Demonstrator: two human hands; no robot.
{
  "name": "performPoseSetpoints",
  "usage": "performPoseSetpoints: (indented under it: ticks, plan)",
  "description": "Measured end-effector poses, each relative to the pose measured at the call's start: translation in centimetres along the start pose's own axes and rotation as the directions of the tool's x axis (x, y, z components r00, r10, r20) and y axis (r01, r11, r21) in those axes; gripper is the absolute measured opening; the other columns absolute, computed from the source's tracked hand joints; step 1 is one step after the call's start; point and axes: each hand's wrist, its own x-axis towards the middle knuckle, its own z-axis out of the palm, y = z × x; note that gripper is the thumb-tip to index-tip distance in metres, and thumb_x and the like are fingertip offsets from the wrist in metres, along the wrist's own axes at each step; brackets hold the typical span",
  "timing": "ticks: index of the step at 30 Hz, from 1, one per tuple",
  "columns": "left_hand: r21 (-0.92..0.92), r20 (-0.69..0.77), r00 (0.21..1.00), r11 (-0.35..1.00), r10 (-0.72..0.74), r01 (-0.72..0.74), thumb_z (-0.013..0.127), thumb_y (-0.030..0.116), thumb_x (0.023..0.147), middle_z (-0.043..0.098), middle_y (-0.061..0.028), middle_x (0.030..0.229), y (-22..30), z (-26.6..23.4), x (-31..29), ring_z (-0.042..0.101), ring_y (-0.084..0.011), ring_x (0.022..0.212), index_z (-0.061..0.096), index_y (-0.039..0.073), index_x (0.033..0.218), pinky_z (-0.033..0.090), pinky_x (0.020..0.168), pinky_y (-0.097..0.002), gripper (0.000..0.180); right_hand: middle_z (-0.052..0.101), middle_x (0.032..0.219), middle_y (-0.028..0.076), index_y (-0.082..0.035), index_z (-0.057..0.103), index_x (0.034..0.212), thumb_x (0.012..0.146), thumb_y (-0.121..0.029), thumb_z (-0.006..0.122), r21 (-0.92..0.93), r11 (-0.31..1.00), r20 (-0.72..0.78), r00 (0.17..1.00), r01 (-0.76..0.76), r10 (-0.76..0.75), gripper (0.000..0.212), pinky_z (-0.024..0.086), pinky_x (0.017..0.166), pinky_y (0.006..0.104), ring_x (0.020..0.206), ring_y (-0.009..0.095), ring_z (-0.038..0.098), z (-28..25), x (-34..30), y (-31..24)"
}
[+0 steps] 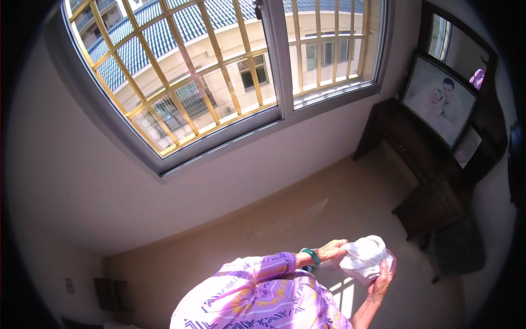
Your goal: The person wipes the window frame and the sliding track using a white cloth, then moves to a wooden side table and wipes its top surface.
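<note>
A bunched white cloth [364,259] is held up in front of me at the lower right, crumpled into a loose bundle in bright light. My left hand [332,250] pinches its left side, with a green bangle [311,255] on that wrist. From the right, my right hand [383,276] wraps its fingers round the cloth's lower right edge. Some fingers of both hands are hidden by the folds. My purple patterned sleeve [274,265] covers the left arm.
A barred sliding window [282,82] fills the wall ahead. To the right stand a dark wooden dressing table [397,131] with a mirror, a framed couple's portrait [438,98] and a dark stool [459,249]. A small brown cabinet [112,294] is at the lower left.
</note>
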Motion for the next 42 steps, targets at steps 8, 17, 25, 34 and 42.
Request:
performPoseSetpoints:
  ticks: [8,17,25,34,42]
  plan:
    - [-0.495,0.028,0.988,0.857,-0.151,0.145,0.058,0.026,0.086,0.059,-0.0032,0.102,6.5,1.4,6.0,0.055,-0.0137,0.096,0.058,0.007,0.111,0.045,0.083,-0.0323,0.032,0.053,0.121,0.010,-0.012,0.032,0.138,0.088,-0.034,0.055,-0.185,0.839,-0.375,0.826,-0.512,0.421,0.060,0.053,0.076,0.0391,0.103,0.025,0.055,-3.8,4.4,4.3]
    - [-0.472,0.362,0.891,0.771,-0.273,0.428,0.048,0.031,0.090,0.058,-0.0067,0.108,8.8,8.3,16.0,0.058,-0.0184,0.096,0.050,0.005,0.120,0.049,0.083,-0.0359,0.039,0.060,0.109,0.010,-0.003,0.053,0.115,0.093,-0.034,0.047,-0.105,0.970,-0.196,0.961,-0.220,0.197,0.039,0.052,0.084,0.0330,0.098,0.022,0.060,-11.2,7.0,1.8]
    - [0.064,0.274,0.822,0.862,-0.499,0.502,0.058,0.025,0.083,0.059,-0.0042,0.105,5.4,16.5,21.7,0.058,-0.0190,0.096,0.053,0.010,0.109,0.046,0.083,-0.0367,0.030,0.057,0.094,0.015,0.001,0.055,0.104,0.084,-0.014,0.052,-0.326,0.934,-0.791,0.583,-0.149,-0.184,0.025,0.046,0.073,0.0359,0.087,0.026,0.057,-27.8,-2.3,1.0]
    - [0.240,0.487,0.811,0.942,-0.325,0.233,0.061,0.004,0.082,0.060,-0.0010,0.079,-2.3,30.2,30.7,0.058,-0.0126,0.077,0.059,0.003,0.090,0.047,0.069,-0.0262,0.008,0.057,0.091,0.007,-0.003,0.056,0.102,0.092,-0.024,0.050,0.106,0.967,-0.958,0.286,0.232,0.036,0.025,0.047,0.077,0.0318,0.088,0.016,0.057,-40.8,-11.4,-3.0]
    - [0.713,0.334,0.868,0.701,-0.368,0.023,0.065,0.013,0.081,0.066,-0.0104,0.081,-7.2,37.1,40.0,0.064,-0.0208,0.077,0.059,0.002,0.088,0.050,0.071,-0.0324,0.015,0.058,0.104,0.010,-0.001,0.053,0.112,0.087,-0.032,0.057,0.176,0.906,-0.982,-0.001,0.385,0.191,0.040,0.048,0.080,0.0327,0.095,0.020,0.057,-53.4,-12.6,-7.0]
